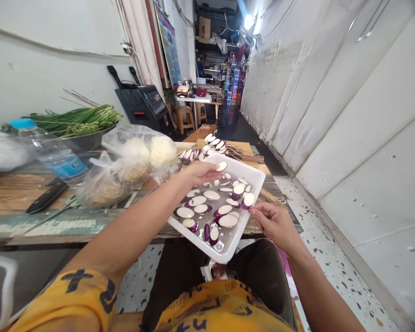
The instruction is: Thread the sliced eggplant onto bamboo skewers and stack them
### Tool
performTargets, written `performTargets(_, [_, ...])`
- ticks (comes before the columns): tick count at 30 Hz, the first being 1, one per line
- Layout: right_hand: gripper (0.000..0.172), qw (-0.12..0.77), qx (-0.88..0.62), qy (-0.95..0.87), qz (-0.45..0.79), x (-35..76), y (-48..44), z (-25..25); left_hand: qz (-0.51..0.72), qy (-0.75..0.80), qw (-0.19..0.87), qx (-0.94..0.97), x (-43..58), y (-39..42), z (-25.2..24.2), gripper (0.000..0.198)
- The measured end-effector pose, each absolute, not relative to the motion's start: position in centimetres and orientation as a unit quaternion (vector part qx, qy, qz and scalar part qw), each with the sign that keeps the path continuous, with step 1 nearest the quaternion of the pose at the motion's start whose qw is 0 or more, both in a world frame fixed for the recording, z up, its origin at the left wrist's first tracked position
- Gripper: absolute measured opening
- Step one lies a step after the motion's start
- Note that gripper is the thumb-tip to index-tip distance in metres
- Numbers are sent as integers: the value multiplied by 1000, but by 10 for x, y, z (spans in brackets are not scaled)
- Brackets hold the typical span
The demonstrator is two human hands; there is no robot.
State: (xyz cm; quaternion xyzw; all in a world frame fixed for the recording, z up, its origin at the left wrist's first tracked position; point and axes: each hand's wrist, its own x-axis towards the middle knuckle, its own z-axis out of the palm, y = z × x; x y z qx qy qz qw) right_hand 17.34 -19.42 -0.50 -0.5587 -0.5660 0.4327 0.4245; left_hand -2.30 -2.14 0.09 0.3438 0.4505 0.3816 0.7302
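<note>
A white tray [233, 251] of water holds floating eggplant slices [211, 195] with white flesh and purple skin. Over its far left side, my left hand [204, 172] pinches one pale eggplant slice [222, 166] between thumb and fingers. My right hand [271, 223] is at the tray's right rim, its fingers closed on a thin skewer. At the skewer's upper end sits an eggplant piece [249, 199], just inside the rim. Beyond the tray, skewered eggplant slices [215, 142] lie piled on a wooden board [247, 148].
Bare skewers [271, 197] lie right of the tray. To the left are plastic bags of vegetables [105, 182], a water bottle [60, 159], a black-handled knife [46, 197] and a bowl of greens [90, 138]. A white wall [366, 138] runs along the right.
</note>
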Motion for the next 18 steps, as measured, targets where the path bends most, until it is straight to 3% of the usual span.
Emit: performTargets(18, [29, 429, -559, -576, 413, 172, -194, -9, 372, 468, 731, 329, -20, -25, 4, 11])
